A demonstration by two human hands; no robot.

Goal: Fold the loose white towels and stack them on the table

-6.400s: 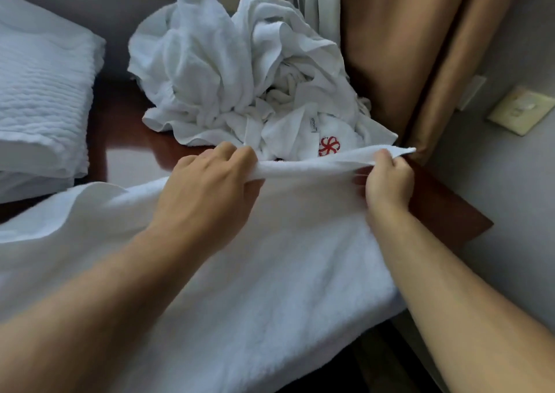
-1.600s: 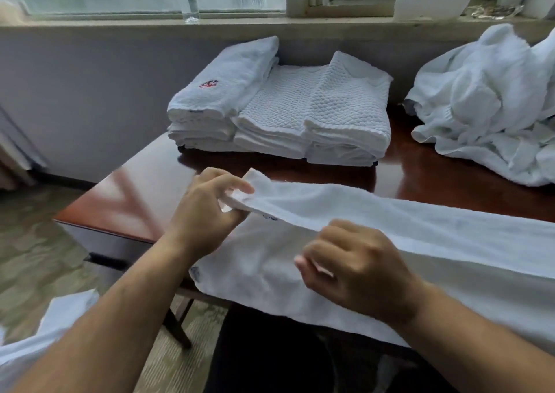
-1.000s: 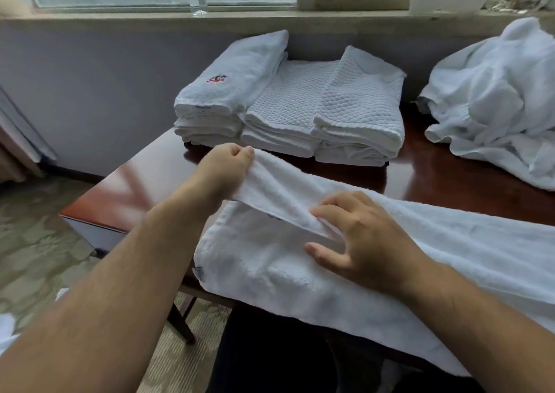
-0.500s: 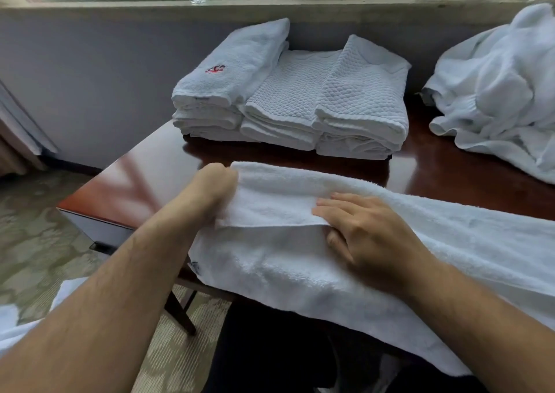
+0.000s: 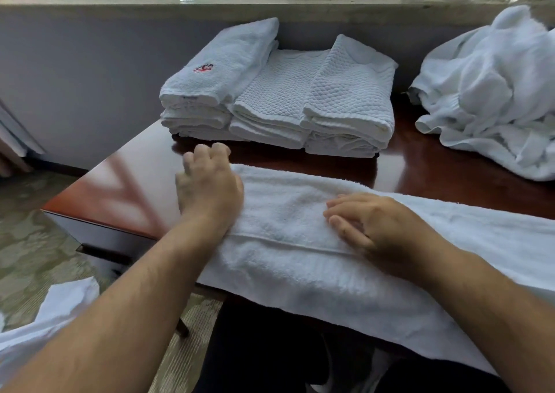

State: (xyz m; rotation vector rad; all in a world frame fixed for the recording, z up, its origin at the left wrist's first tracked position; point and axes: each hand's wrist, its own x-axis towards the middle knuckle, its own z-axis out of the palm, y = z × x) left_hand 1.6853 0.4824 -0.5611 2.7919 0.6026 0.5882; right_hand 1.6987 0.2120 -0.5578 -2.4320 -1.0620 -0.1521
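The towel [image 5: 300, 212] lies along the table's [image 5: 144, 176] six-o'clock edge, its flap just laid over, the left hand [image 5: 210, 188] having let the corner go, fingers loose, the right hand [image 5: 375, 224] pressing flat and gripping nothing, so the lengthwise fold looks done and crosswise folds remain.

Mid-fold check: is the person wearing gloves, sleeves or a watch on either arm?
No. The left hand and right hand are bare, without gloves or visible rings; both forearms are uncovered to the frame edge, no sleeves, watch or bands. The left hand is blurred.
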